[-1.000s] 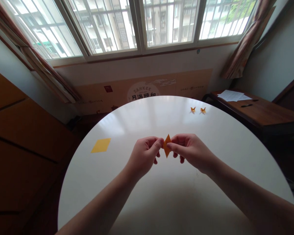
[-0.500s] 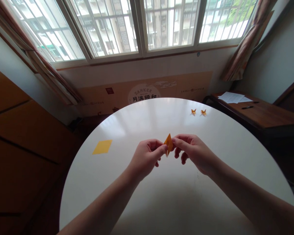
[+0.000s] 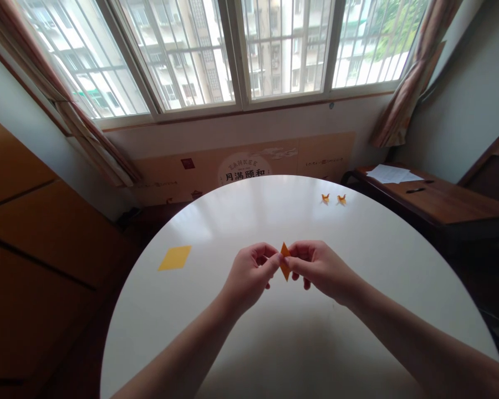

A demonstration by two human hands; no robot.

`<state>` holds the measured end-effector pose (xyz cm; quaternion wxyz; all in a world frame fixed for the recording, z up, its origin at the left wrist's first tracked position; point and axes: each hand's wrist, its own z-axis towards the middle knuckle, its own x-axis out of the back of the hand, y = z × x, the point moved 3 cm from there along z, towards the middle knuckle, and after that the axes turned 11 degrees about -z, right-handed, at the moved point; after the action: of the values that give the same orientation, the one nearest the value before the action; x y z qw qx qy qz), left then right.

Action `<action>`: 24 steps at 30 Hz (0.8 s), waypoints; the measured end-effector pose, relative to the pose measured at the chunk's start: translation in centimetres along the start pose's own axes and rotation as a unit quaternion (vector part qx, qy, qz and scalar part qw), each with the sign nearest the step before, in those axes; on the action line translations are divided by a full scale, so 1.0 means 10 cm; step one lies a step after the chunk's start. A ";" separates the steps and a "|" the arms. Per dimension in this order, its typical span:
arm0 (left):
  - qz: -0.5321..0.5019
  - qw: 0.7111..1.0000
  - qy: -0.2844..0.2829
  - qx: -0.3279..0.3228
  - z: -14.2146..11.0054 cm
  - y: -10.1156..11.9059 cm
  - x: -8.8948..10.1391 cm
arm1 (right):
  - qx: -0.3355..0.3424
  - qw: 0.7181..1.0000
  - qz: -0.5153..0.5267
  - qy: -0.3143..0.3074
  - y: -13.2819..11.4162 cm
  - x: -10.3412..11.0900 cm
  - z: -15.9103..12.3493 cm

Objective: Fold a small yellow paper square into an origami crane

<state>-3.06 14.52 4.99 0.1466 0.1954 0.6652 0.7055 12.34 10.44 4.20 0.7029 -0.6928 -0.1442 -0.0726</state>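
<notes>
Between my two hands, above the middle of the white table [image 3: 249,343], is a small folded piece of orange origami paper [image 3: 285,269], diamond-shaped with its points up and down. My left hand [image 3: 251,271] pinches its left side between thumb and fingers. From the other side, my right hand [image 3: 316,266] grips it too, the thumb pressed on its face. The fingertips hide the middle of the paper. A flat yellow square of paper [image 3: 175,258] lies on the table to the left of my hands.
Two small folded paper birds [image 3: 325,198] stand at the table's far right. Beyond the round edge, a wooden desk [image 3: 453,194] bears white sheets [image 3: 393,173] and a black pen [image 3: 416,190]. A barred window [image 3: 286,66] and curtains are at the back; a wooden cabinet [image 3: 20,277] stands left.
My right thumb has moved left onto the face of the folded paper, and my hands are closer together. The paper has turned slightly. The whole view has shifted a little.
</notes>
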 end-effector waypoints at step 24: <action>-0.079 0.997 -0.007 -0.026 0.03 -0.02 0.01 | -0.009 0.999 0.036 -0.018 0.00 -0.07 0.02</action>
<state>-3.08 14.83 4.81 0.2117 0.1436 0.6586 0.7077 11.67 10.56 3.98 0.6960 -0.7050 -0.1313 -0.0358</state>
